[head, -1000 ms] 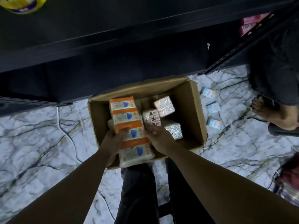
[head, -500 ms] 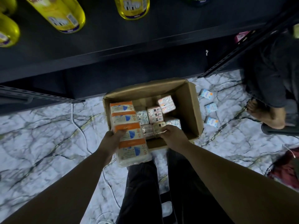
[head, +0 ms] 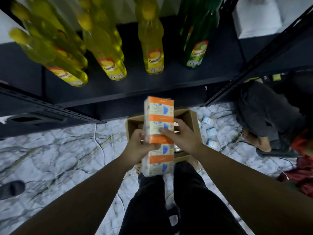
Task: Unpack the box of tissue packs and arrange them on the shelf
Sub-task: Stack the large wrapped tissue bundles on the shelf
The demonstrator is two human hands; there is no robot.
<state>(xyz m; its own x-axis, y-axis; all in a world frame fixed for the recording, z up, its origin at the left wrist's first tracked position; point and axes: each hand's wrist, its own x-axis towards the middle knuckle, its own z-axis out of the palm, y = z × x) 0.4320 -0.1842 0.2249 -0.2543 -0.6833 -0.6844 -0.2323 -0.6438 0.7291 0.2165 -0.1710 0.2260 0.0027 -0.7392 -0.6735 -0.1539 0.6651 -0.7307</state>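
The long bundle of tissue packs (head: 158, 136) is the thing to watch, so every place here is told from it. Nearest of all, below the bundle, are the person's 2 dark trouser legs (head: 169, 197) on the marble floor (head: 50, 158).

The left hand (head: 138, 147) grips the bundle's left side, a bit below its middle. Its fingers are curled round the edge and the thumb lies across the front. The right hand (head: 183, 138) grips the right side a little higher, with its fingertips pressed on the front. I think 2 hands are used because the bundle is long and floppy, with 4 orange-topped packs in a row, and 1 hand could let it bend.

Right behind the bundle sits the open cardboard box (head: 191, 122) on the floor. The bundle is up out of the box, held in the air. A few shiny small packs (head: 177, 148) peek out beside it, inside the box.

To the right of the bundle, small blue packets (head: 210, 131) lie on the floor, and another person crouches farther right.

Beyond the bundle's top end is the black shelf (head: 152, 89), with yellow bottles (head: 154, 55) and 1 green bottle (head: 196, 48). I think the bundle points that way because it goes there next.
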